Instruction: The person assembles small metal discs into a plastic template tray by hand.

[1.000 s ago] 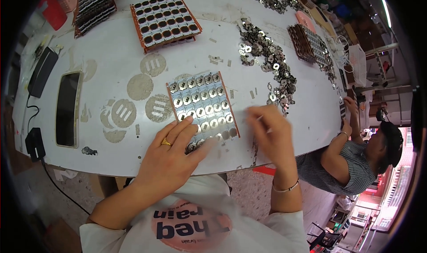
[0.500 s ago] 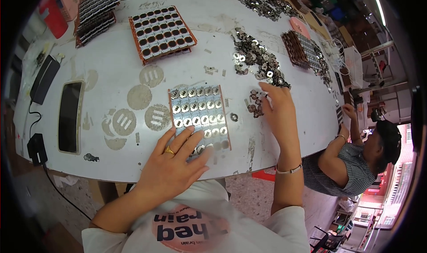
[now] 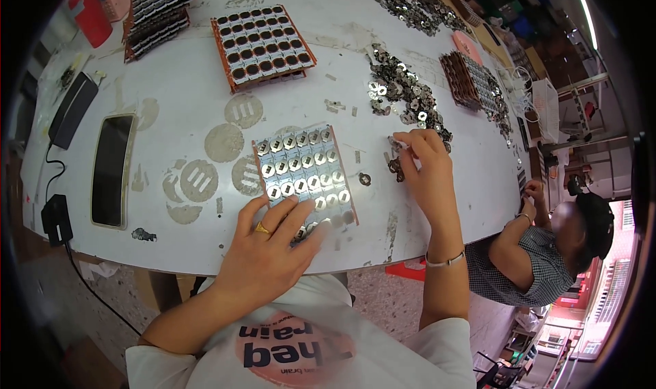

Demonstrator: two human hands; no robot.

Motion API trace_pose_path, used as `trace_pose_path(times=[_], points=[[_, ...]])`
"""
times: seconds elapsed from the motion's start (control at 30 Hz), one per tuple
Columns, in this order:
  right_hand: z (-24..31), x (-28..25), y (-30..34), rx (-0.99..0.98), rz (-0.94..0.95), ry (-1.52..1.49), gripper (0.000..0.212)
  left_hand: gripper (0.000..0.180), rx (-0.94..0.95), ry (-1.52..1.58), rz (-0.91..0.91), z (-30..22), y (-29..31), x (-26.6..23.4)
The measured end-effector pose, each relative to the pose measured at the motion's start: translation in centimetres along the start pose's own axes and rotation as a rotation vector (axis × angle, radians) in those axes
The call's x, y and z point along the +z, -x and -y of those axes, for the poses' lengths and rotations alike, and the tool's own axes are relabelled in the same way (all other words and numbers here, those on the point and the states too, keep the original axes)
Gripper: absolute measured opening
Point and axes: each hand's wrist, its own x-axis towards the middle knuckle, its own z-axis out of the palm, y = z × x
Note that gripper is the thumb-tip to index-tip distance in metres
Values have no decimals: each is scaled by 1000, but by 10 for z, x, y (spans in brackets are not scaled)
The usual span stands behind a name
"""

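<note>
A light-blue panel (image 3: 305,154) with an orange-brown edge lies on the table before me, carrying rows of shiny round metal discs. My left hand (image 3: 273,242) rests over its lower left part with the fingers apart, hiding some discs; a gold ring is on one finger. Right of the panel, my right hand (image 3: 429,162) is at a small cluster of metal discs (image 3: 395,171). Its thumb and forefinger are bent together, and a small shiny piece shows at the fingertip, too small to make out. One loose disc (image 3: 365,179) lies between panel and cluster.
Beyond my right hand spreads a heap of loose metal discs (image 3: 410,91). Stacked panels (image 3: 263,44) stand farther back, more (image 3: 160,13) at far left. A phone (image 3: 113,170) and black adapter (image 3: 57,219) lie left. A co-worker (image 3: 540,245) sits at right.
The panel has turned slightly counterclockwise and shifted a little left under my left hand. My right hand's fingers have come down and drawn together at the small cluster. The whole view has shifted slightly.
</note>
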Motion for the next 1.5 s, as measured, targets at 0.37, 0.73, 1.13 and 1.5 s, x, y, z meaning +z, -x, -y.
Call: trace_pose_path(times=[0.37,0.73,1.13,1.5], points=[[52,2,24,65,230,-343,25,36,12,90,31,2,-2,-1],[77,12,51,206,457,-553,15,41,13,66,39,2,-3,0],[80,15,62,158,342,-414,17,35,-10,24,-15,-3,-5,2],[41,-7,47,178,85,-159,27,46,-12,9,14,-4,-6,4]])
